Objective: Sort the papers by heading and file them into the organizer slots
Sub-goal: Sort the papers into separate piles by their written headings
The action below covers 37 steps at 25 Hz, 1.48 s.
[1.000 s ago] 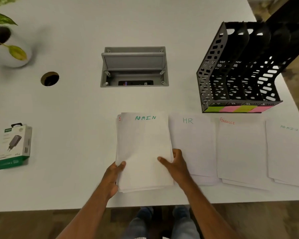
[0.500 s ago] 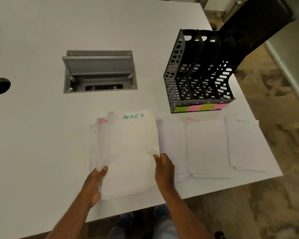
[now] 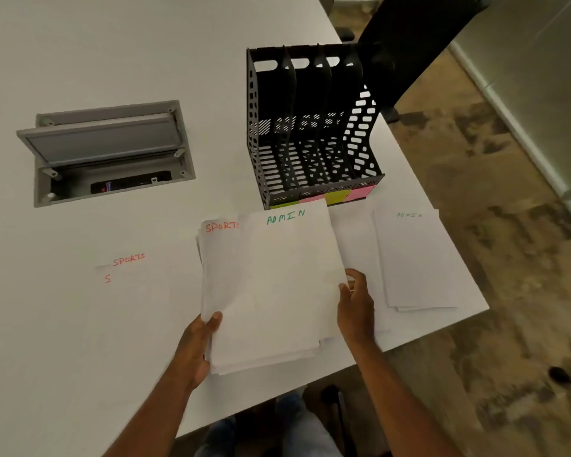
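I hold a stack of white papers [image 3: 271, 291] above the table's near edge. Its top sheet is headed ADMIN in green, and a sheet headed SPORTS in red peeks out on the left. My left hand [image 3: 198, 344] grips the stack's lower left corner. My right hand [image 3: 355, 305] pinches the top sheet's right edge. Two SPORTS sheets [image 3: 139, 291] lie flat on the table to the left. An ADMIN pile [image 3: 416, 258] lies at the right. The black organizer [image 3: 310, 127], with several slots that look empty and coloured labels along its front, stands just behind the stack.
A grey cable box [image 3: 106, 153] with its lid open is sunk into the white table [image 3: 80, 44] at the left. The table's right edge runs close beside the ADMIN pile. A dark chair back [image 3: 416, 37] stands behind the organizer. More paper lies partly hidden under the stack and my right hand.
The stack has lifted and shifted right, uncovering the SPORTS sheets on the table. My view has swung right, so the plant and the boxed charger have left the frame.
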### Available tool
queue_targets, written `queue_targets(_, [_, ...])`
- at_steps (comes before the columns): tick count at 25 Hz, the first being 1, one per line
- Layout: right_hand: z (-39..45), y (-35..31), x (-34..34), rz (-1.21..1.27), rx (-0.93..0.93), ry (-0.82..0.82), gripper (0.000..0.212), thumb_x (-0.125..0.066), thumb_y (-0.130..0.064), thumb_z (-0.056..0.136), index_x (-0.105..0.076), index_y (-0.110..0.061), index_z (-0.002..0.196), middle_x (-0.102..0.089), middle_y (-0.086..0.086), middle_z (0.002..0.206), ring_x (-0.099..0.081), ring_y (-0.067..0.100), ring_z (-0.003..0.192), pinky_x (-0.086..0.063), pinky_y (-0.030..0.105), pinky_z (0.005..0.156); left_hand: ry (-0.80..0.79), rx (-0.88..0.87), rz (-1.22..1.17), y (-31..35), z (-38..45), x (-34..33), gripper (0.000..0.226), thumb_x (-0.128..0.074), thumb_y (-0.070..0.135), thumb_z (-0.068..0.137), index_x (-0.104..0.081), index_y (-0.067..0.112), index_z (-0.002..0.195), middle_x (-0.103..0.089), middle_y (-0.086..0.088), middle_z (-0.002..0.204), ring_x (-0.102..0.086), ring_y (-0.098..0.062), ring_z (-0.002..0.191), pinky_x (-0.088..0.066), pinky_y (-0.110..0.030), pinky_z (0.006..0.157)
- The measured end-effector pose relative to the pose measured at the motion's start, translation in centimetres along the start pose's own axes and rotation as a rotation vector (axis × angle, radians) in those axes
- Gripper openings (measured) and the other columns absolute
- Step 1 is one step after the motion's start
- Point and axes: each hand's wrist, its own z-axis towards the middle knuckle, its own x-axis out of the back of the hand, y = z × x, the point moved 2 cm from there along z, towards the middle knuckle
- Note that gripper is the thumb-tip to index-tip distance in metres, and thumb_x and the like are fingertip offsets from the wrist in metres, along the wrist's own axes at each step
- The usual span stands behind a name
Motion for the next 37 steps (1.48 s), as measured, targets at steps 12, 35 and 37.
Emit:
queue_targets(12, [14.7,12.5,16.3,-0.286,0.045,0.280,0.044,-0.042,0.018,0.087,-0.054,-0.017,0.110,-0.063,0.009,0.109,-0.059,0.023,0.102,-0.050,0.029,0.089,-0.037,0.052,0.089,-3.1,5.0,-20.2,0.035,-0.065,0.027,0.095,-0.065,0.017,0.128,-0.073,-0.014,0.119,-0.066,-0.038,0.111,-0.053,-0.060,0.094])
queue_targets(35, [8.4,4.7,5.4,0.180,-0.171,-0.231,0.056,-0.077,-0.020,0.084,-0.036,-0.024,0.122,-0.059,-0.001,0.110,-0.062,0.020,0.093,-0.055,0.034,0.076,0.019,-0.001,0.065,-1.2,2.4,-19.4,0.023,-0.063,0.019,0.097,-0.065,0.018,0.120,-0.077,-0.002,0.104,-0.074,-0.016,0.090,-0.061,-0.034,0.068])
queue_targets(37, [7.2,3.3,4.5,0.154,-0.137,-0.225,0.041,-0.073,-0.025,0.088,-0.043,-0.016,0.114,-0.059,-0.002,0.097,-0.060,0.019,0.083,-0.050,0.026,0.068,0.028,-0.001,0.045,-0.5,1.5,-17.1,0.031,-0.064,0.023,0.096,-0.063,0.015,0.126,-0.075,-0.007,0.115,-0.072,-0.024,0.102,-0.061,-0.044,0.083])
